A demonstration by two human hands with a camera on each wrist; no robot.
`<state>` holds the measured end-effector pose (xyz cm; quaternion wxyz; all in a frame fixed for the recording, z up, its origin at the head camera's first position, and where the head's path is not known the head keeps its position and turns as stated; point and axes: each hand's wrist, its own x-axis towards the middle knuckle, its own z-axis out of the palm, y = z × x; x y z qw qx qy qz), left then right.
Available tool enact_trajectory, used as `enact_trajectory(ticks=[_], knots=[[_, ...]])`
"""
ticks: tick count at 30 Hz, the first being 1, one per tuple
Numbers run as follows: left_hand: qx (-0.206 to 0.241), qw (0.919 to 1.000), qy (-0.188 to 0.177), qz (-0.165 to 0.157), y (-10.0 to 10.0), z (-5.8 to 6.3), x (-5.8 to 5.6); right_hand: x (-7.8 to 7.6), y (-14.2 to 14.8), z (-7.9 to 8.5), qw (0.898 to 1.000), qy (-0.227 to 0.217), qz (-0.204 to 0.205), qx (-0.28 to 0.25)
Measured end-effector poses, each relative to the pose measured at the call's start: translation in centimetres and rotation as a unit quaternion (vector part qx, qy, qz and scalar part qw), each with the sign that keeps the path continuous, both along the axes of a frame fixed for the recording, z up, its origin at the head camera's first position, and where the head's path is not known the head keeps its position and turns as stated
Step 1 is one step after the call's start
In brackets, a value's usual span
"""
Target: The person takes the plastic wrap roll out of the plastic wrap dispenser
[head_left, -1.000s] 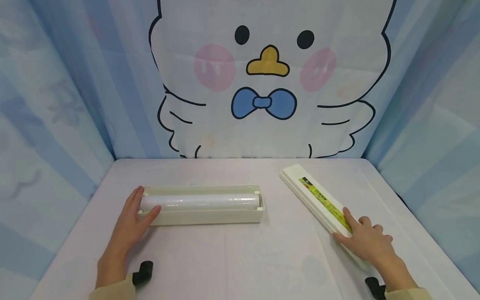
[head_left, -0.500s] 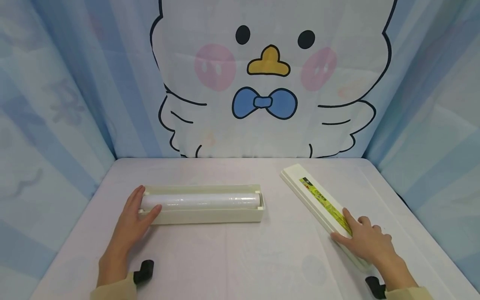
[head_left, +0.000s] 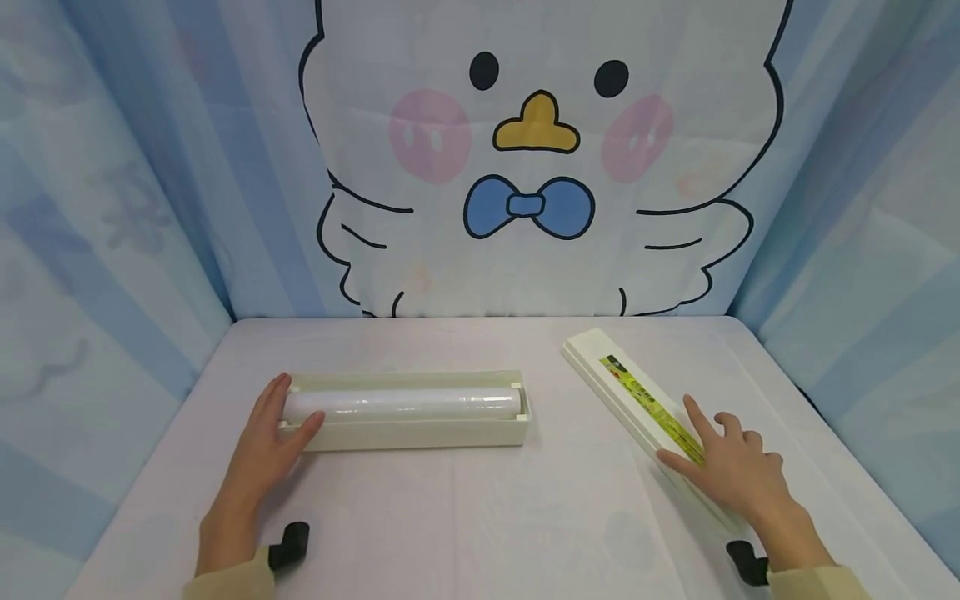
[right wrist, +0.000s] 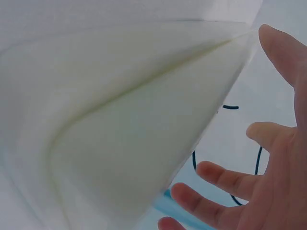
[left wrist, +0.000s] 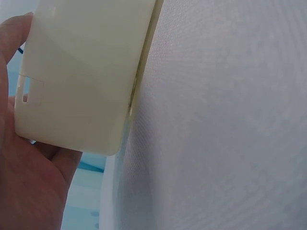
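Observation:
A long cream cling film dispenser box lies on the table left of centre, with a shiny roll of cling film inside its open top. My left hand grips the box's left end, thumb over the front wall and fingers at the back corner. The left wrist view shows the box's end wall between thumb and fingers. On the right, the box's long white lid with a yellow-green label lies slanted. Above its near end is my right hand, fingers spread. In the right wrist view the fingers stand apart from the lid.
A pale cloth covers the table. Behind it hangs a curtain printed with a cartoon bird, and blue patterned curtains close off both sides. Black wrist pieces stick out at the sleeves.
My right hand has loosened from the lid; its fingers have spread and lifted slightly. The left hand, the box and the lid have stayed in place.

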<state>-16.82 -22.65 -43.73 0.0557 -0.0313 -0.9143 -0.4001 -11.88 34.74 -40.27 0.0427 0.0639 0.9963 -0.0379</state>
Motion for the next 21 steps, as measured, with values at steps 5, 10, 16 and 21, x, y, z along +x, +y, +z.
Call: enact_trajectory(ticks=[5, 10, 16, 21], knots=[[0.000, 1.0000, 0.006, -0.001, 0.0, -0.1, 0.0, -0.3, -0.5, 0.3, 1.000, 0.015, 0.005, -0.005], [0.000, 1.0000, 0.002, -0.001, 0.0, -0.1, 0.0, -0.6, -1.2, 0.6, 1.000, 0.023, 0.007, -0.019], [-0.001, 1.0000, -0.003, -0.001, 0.0, -0.1, 0.0, -1.1, -2.1, 0.7, 0.999, 0.030, 0.007, -0.027], [-0.005, 1.0000, -0.008, -0.001, -0.1, -0.1, -0.1, -1.7, -3.0, 1.0, 0.999, 0.041, 0.014, -0.028]])
